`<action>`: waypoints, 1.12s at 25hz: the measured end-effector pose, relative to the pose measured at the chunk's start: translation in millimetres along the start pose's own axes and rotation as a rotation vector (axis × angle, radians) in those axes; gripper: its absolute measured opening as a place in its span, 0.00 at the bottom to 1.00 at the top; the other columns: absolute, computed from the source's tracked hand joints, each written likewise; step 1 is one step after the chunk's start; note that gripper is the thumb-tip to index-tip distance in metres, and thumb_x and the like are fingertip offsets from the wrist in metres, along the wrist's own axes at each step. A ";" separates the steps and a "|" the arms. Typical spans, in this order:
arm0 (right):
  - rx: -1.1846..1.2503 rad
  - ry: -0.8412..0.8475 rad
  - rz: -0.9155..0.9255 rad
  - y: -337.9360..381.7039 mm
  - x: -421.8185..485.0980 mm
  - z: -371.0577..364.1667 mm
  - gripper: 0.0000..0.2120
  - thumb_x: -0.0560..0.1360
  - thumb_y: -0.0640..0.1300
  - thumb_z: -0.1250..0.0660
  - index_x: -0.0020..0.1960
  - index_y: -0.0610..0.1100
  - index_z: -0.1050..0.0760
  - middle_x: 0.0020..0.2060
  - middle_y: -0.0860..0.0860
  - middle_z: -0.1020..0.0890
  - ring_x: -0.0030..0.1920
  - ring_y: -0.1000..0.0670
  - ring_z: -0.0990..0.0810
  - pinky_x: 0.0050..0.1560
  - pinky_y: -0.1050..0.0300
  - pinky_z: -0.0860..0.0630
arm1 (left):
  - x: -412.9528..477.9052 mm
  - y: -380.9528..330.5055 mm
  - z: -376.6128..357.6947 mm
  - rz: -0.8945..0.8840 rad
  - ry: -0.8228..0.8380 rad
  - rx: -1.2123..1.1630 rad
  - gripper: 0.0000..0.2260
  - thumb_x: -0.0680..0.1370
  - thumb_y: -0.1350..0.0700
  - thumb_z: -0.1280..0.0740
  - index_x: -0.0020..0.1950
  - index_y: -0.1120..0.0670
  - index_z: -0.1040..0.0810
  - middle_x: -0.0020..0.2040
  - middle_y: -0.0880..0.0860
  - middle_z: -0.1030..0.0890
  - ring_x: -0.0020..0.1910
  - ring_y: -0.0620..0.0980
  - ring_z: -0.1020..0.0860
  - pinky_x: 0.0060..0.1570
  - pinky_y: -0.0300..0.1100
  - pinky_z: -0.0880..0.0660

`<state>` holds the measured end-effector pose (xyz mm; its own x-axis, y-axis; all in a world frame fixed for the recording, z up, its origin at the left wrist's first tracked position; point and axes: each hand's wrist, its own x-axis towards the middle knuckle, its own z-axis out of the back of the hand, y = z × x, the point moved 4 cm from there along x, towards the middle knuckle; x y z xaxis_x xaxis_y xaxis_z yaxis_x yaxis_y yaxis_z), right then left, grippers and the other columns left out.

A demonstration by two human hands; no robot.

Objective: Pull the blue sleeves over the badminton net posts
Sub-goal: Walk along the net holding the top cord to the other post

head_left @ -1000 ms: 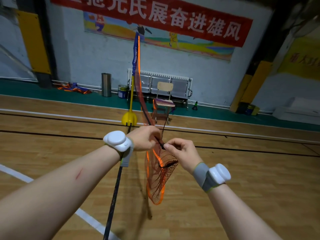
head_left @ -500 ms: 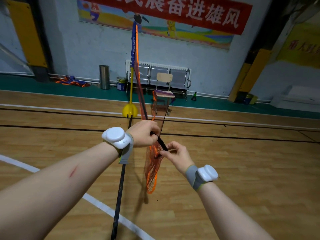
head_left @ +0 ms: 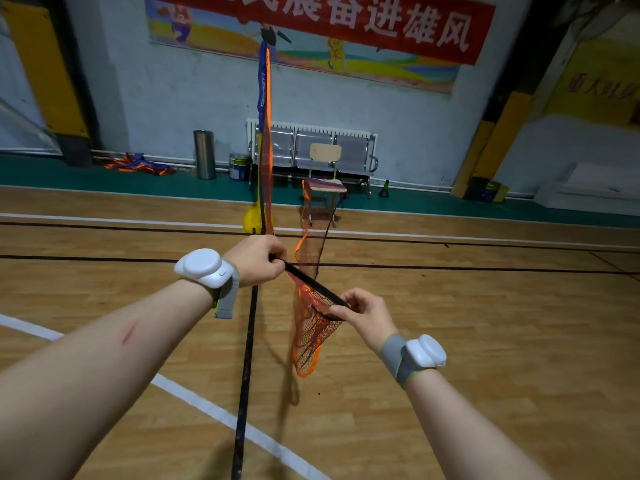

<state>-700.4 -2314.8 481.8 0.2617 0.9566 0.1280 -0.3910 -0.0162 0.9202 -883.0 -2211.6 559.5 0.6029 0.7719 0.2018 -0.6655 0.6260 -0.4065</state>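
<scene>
A far net post stands upright on a yellow base (head_left: pixel 252 220), with a blue sleeve (head_left: pixel 263 81) on its upper part. The orange-edged net (head_left: pixel 313 327) runs from it toward me and hangs bunched below my hands. A black rod (head_left: pixel 311 282) slants between my hands. My left hand (head_left: pixel 258 259) grips its upper end. My right hand (head_left: pixel 362 311) pinches its lower end together with the net's dark edge.
A wooden chair (head_left: pixel 323 188) stands behind the net near a row of metal seats (head_left: pixel 318 150). A steel bin (head_left: pixel 204 154) and paint can (head_left: pixel 238 167) sit by the wall. Orange and blue fabric (head_left: pixel 138 164) lies at the left. Court lines cross the wood floor.
My hands have drawn apart: the right one slid down and right along the black rod, exposing more of it. The net hangs lower beneath my right hand.
</scene>
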 end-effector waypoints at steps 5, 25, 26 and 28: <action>0.050 -0.001 -0.008 23.5 -29.5 7.9 0.03 0.72 0.40 0.31 0.39 0.43 0.22 0.29 0.51 0.26 0.28 0.59 0.31 0.32 0.66 0.34 | -5.7 -9.4 -17.0 -0.001 0.088 0.069 0.09 0.73 0.58 0.39 0.50 0.54 0.23 0.50 0.53 0.21 0.49 0.55 0.23 0.50 0.50 0.24; 0.085 0.084 0.024 7.9 -48.5 64.3 0.09 0.72 0.36 0.31 0.39 0.49 0.23 0.35 0.48 0.23 0.38 0.52 0.26 0.41 0.59 0.29 | -22.7 -128.7 -52.3 -0.146 0.157 0.020 0.10 0.72 0.61 0.37 0.51 0.56 0.20 0.52 0.52 0.20 0.52 0.52 0.24 0.54 0.46 0.26; 0.074 0.082 0.009 2.0 -46.9 62.4 0.10 0.71 0.36 0.31 0.37 0.50 0.25 0.33 0.50 0.25 0.36 0.53 0.28 0.40 0.59 0.30 | -23.3 -129.7 -50.1 -0.137 0.144 0.009 0.09 0.72 0.61 0.37 0.50 0.57 0.20 0.51 0.52 0.20 0.51 0.52 0.23 0.53 0.46 0.26; 0.043 0.095 -0.007 -11.4 -43.6 58.4 0.10 0.71 0.37 0.30 0.35 0.48 0.28 0.32 0.50 0.27 0.36 0.51 0.29 0.41 0.56 0.31 | -24.6 -134.5 -46.5 -0.123 0.115 -0.009 0.08 0.72 0.61 0.37 0.47 0.58 0.20 0.47 0.53 0.19 0.48 0.52 0.23 0.51 0.46 0.25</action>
<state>-655.8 -2373.3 487.3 0.1790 0.9799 0.0877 -0.3505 -0.0198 0.9364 -787.9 -2320.0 567.8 0.7263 0.6714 0.1474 -0.5800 0.7136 -0.3929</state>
